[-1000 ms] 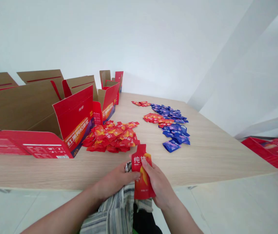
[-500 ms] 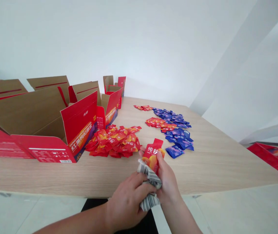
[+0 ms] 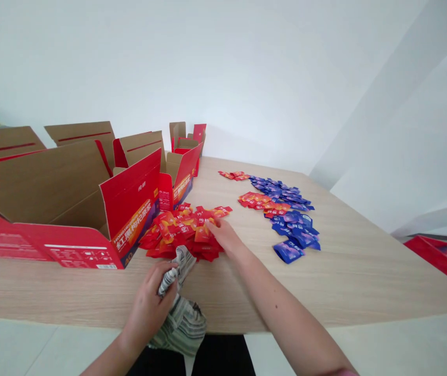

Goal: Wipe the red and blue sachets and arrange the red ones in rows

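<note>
My left hand (image 3: 151, 297) is closed around a striped grey-and-white cloth (image 3: 186, 324), which hangs over the front edge of the table. The fingers of my right hand (image 3: 223, 235) reach into a heap of red sachets (image 3: 172, 230) with orange fruit pictures. They pinch the edge of one red sachet (image 3: 203, 228) on the heap's right side; the fingertips are partly hidden. Just left of the heap stands a large open red carton (image 3: 133, 209).
More open cartons (image 3: 186, 175) stand behind, along the left. Blue sachets (image 3: 296, 230) lie in overlapping rows right of the heap, with red sachets (image 3: 260, 200) beside them. Another red box (image 3: 443, 261) sits at the far right, beyond the table's edge (image 3: 384, 319).
My hands have moved apart. The right one went from holding a red sachet in front of me to the red heap; the left carried the cloth leftward, and it now hangs more unfolded.
</note>
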`<state>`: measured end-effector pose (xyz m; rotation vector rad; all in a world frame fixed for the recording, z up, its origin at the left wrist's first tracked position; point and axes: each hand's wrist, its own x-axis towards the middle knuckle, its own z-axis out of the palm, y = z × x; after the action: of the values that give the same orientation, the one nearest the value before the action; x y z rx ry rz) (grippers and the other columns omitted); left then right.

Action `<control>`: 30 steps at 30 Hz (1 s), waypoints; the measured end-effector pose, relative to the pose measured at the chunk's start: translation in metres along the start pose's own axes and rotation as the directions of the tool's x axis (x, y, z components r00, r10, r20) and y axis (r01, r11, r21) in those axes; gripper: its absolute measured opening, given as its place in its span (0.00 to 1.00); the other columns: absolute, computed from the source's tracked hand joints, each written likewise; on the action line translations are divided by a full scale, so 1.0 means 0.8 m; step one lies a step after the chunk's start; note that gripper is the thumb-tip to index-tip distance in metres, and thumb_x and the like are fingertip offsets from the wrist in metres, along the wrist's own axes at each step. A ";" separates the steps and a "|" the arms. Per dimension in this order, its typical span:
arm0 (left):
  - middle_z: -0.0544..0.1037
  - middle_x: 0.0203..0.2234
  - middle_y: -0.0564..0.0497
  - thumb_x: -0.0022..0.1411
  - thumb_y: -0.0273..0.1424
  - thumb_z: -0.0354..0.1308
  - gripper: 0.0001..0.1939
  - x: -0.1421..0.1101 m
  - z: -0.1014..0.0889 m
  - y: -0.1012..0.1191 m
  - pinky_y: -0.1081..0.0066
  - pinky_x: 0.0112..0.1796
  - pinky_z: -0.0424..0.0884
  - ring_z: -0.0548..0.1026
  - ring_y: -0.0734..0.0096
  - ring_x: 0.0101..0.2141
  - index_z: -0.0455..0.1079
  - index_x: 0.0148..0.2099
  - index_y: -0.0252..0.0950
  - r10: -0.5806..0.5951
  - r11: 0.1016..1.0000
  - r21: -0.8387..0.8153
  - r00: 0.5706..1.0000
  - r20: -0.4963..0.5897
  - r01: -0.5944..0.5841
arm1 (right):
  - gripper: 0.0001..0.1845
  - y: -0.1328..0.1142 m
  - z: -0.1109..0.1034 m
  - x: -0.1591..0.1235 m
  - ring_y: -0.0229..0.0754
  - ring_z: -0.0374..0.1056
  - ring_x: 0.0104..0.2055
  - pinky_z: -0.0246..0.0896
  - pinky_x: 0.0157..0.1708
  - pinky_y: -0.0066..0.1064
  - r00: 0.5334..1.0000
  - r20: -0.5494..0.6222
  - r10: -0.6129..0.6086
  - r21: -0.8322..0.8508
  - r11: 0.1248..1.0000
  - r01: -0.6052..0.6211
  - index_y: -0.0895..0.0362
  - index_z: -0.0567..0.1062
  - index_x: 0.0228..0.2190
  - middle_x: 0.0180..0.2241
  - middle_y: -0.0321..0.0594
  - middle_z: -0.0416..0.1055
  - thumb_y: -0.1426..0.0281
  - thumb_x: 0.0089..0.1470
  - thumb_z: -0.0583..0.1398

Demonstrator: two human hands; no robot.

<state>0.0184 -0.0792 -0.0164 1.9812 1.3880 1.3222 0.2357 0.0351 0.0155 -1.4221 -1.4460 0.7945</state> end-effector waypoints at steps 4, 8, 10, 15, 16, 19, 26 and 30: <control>0.80 0.40 0.46 0.63 0.35 0.54 0.11 -0.003 0.000 -0.006 0.64 0.45 0.76 0.79 0.59 0.43 0.72 0.45 0.39 -0.056 0.998 -0.010 0.998 -0.019 0.055 | 0.21 0.026 -0.006 -0.001 0.53 0.72 0.53 0.62 0.56 0.47 0.999 -0.016 0.045 -0.070 0.997 -0.046 0.57 0.78 0.44 0.47 0.49 0.79 0.57 0.52 0.64; 0.80 0.41 0.47 0.64 0.35 0.55 0.11 -0.006 0.001 -0.011 0.67 0.44 0.76 0.79 0.60 0.42 0.72 0.47 0.40 -0.050 0.999 0.006 0.998 -0.028 0.050 | 0.24 0.038 -0.025 -0.001 0.51 0.73 0.53 0.63 0.56 0.46 0.999 0.028 0.033 -0.117 0.993 -0.030 0.57 0.78 0.48 0.51 0.51 0.77 0.56 0.55 0.62; 0.80 0.41 0.47 0.64 0.35 0.55 0.11 -0.007 0.002 -0.013 0.68 0.43 0.76 0.80 0.62 0.42 0.72 0.47 0.40 -0.020 0.999 0.025 0.999 -0.042 0.021 | 0.23 0.042 -0.033 0.003 0.49 0.74 0.52 0.65 0.54 0.43 0.998 0.067 0.013 -0.137 0.991 -0.004 0.56 0.78 0.48 0.51 0.48 0.78 0.56 0.56 0.61; 0.80 0.40 0.50 0.65 0.33 0.56 0.09 -0.007 0.003 -0.019 0.75 0.40 0.76 0.80 0.67 0.40 0.71 0.48 0.43 0.078 0.994 0.089 0.994 -0.078 -0.071 | 0.21 0.060 -0.064 0.038 0.44 0.75 0.51 0.68 0.52 0.36 0.996 0.090 -0.011 -0.286 0.957 0.037 0.55 0.77 0.50 0.49 0.43 0.79 0.60 0.63 0.54; 0.80 0.41 0.51 0.65 0.33 0.56 0.10 -0.007 0.003 -0.021 0.76 0.41 0.76 0.81 0.67 0.40 0.71 0.48 0.43 0.094 0.991 0.104 0.993 -0.075 -0.086 | 0.21 0.066 -0.076 0.050 0.44 0.73 0.53 0.66 0.54 0.37 0.998 0.063 -0.011 -0.346 0.938 0.032 0.56 0.76 0.51 0.51 0.45 0.77 0.61 0.63 0.53; 0.80 0.43 0.50 0.65 0.33 0.56 0.11 -0.011 0.005 -0.028 0.77 0.42 0.76 0.80 0.68 0.41 0.70 0.50 0.44 0.119 0.985 0.128 0.991 -0.057 -0.111 | 0.25 0.087 -0.121 0.094 0.51 0.59 0.65 0.54 0.63 0.44 0.999 -0.050 -0.012 -0.557 0.830 -0.018 0.63 0.70 0.58 0.63 0.57 0.64 0.70 0.60 0.55; 0.79 0.44 0.51 0.67 0.35 0.54 0.11 -0.017 0.009 -0.041 0.79 0.44 0.75 0.80 0.69 0.43 0.70 0.51 0.45 0.155 0.978 0.149 0.987 -0.032 -0.149 | 0.29 0.135 -0.187 0.195 0.60 0.40 0.72 0.36 0.67 0.59 0.988 -0.049 0.144 -0.841 0.527 -0.119 0.51 0.66 0.63 0.70 0.47 0.51 0.65 0.60 0.58; 0.80 0.42 0.51 0.68 0.36 0.54 0.11 -0.012 0.004 -0.033 0.80 0.44 0.75 0.81 0.71 0.42 0.70 0.51 0.43 0.180 0.963 0.210 0.983 -0.028 -0.170 | 0.30 0.151 -0.178 0.203 0.61 0.45 0.71 0.40 0.65 0.64 0.977 -0.008 0.213 -0.888 0.447 -0.105 0.47 0.66 0.62 0.69 0.45 0.55 0.51 0.63 0.53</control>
<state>0.0072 -0.0752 -0.0418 2.2704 1.4520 1.3543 0.4289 0.1870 -0.0160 -2.3666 -1.9598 0.1349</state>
